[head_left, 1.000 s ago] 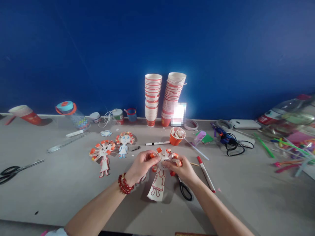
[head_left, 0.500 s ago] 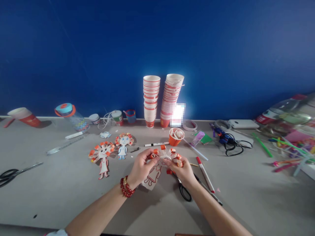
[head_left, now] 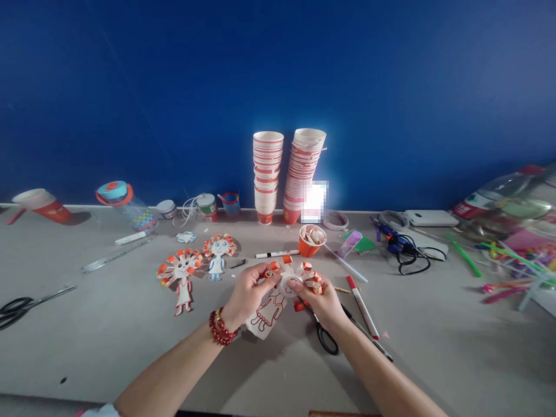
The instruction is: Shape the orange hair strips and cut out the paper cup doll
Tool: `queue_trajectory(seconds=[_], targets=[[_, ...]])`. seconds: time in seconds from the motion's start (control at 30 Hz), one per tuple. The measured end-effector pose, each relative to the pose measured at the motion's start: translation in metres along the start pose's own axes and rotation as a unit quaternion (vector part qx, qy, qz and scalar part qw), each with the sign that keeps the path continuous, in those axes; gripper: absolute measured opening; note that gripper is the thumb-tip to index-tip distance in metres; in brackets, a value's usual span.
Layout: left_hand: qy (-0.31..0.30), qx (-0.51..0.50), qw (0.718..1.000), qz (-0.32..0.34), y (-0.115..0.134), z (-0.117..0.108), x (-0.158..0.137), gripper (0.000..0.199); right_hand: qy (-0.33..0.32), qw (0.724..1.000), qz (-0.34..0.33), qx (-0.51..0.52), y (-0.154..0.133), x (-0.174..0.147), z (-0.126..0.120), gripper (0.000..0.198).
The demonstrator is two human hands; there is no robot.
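- Left hand [head_left: 248, 296]: thumb and forefinger pinched at the left-side curls [head_left: 274, 266]; exact contact partly hidden.
- Right hand [head_left: 325, 302]: thumb on the face, fingers mostly behind.
- Paper doll [head_left: 270, 311]: between both hands, body slanting lower-left.
- Advice: brace the head near the strip roots, curl gently; tugging could tear.
- Vs 1 s ago: body swung toward left wrist.

The left hand [head_left: 245, 294] and right hand [head_left: 324, 298] pinch a paper doll [head_left: 270, 311] (orange curls [head_left: 287, 260] ring its head). Beyond the doll stands an orange cup [head_left: 310, 249]; left of the doll lie two cut-out figures [head_left: 183, 291].
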State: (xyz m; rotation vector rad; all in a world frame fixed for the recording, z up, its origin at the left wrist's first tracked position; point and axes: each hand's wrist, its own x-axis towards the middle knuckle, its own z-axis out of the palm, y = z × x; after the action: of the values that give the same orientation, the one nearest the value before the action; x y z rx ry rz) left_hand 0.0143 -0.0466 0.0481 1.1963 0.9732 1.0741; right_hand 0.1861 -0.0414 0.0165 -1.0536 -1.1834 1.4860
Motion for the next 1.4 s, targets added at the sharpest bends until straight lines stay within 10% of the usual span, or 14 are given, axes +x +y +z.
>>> queue_trajectory(seconds=[0.8, 1.4], targets=[[-0.043, -0.162, 0.979, -0.113, 0.0062, 0.002, -0.0028, 0.027, -0.033, 0.995, 0.055, 0.072, -0.0002, -0.0023, -0.0011, 0.033], [0.009, 0.042, 0.999, -0.021, 0.0037, -0.0032, -0.0018, 0.02, -0.001, 0.999, 0.018, -0.027, -0.0015, 0.0021, -0.0015, 0.03]])
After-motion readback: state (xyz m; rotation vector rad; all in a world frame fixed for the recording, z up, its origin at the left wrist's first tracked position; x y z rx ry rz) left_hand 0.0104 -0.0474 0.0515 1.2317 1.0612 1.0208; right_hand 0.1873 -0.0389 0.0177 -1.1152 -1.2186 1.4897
